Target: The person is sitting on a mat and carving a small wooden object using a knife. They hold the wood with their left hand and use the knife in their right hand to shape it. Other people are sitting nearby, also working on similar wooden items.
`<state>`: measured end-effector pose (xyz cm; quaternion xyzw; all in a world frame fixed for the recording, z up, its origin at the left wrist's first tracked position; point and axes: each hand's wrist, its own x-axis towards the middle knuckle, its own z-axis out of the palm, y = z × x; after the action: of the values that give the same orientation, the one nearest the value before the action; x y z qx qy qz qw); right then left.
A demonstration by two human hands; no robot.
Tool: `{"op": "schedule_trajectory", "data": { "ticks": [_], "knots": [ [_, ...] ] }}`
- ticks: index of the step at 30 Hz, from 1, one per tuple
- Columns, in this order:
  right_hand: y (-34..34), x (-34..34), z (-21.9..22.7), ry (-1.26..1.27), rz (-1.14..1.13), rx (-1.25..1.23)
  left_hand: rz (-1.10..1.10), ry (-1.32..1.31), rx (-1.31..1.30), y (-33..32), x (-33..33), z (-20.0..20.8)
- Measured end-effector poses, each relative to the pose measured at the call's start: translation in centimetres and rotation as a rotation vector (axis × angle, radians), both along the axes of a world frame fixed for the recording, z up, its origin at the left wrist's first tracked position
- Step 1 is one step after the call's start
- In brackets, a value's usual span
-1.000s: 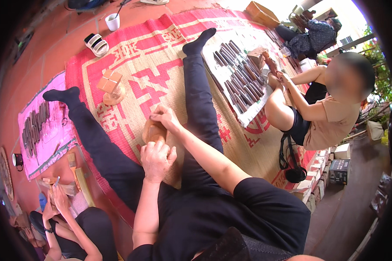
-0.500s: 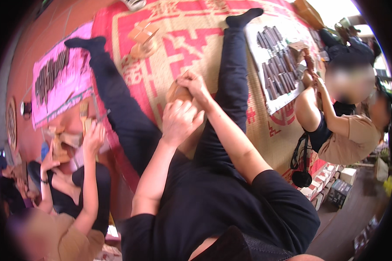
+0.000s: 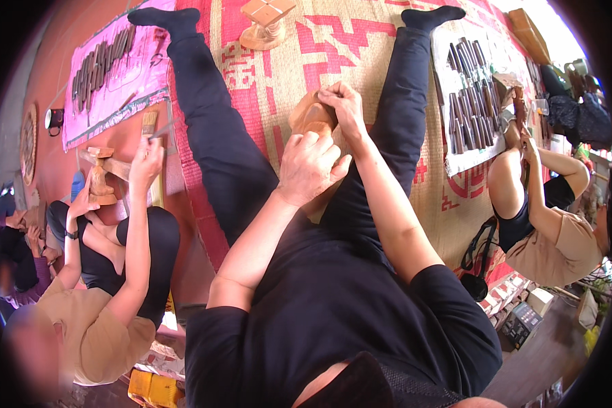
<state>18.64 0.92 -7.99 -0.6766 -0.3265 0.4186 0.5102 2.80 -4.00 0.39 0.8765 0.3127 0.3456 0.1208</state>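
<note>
Between my outstretched legs, a light-brown carved wooden piece [image 3: 312,120] with a rounded, hollowed-looking top is held above the mat. My left hand [image 3: 311,165] is closed over its near end, fingers curled and thumb sticking out to the right. At the far right edge of the wood, my right hand [image 3: 345,107] pinches with its fingertips; anything thin between them is too small to make out. The lower part of the piece is hidden behind my left hand.
A carved wooden stand [image 3: 265,24] sits on the red and tan mat [image 3: 279,81] ahead. Rows of chisels lie on a pink cloth [image 3: 129,81] at left and a white cloth [image 3: 464,153] at right. Co-workers sit on both sides, one beside a carved wooden stand [image 3: 102,180].
The whole view has shifted, so the mat and stand appear higher and farther right. More of the carved wooden piece shows between my hands; both hands stay on it.
</note>
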Motion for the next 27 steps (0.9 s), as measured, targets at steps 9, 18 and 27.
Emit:
{"op": "schedule_trajectory", "data": {
  "ticks": [9,18,27],
  "knots": [
    [-0.2,0.4,0.4,0.252,-0.05,0.058,-0.004,0.037,-0.021,-0.2,-1.2,0.2],
    [2.3,0.5,-0.4,0.107,-0.191,-0.014,-0.023,-0.011,-0.019,0.2,-0.6,0.3],
    [-0.2,-1.0,0.0,0.113,-0.008,0.036,0.014,0.018,0.014,-0.6,-0.2,-0.1]
  ]
}}
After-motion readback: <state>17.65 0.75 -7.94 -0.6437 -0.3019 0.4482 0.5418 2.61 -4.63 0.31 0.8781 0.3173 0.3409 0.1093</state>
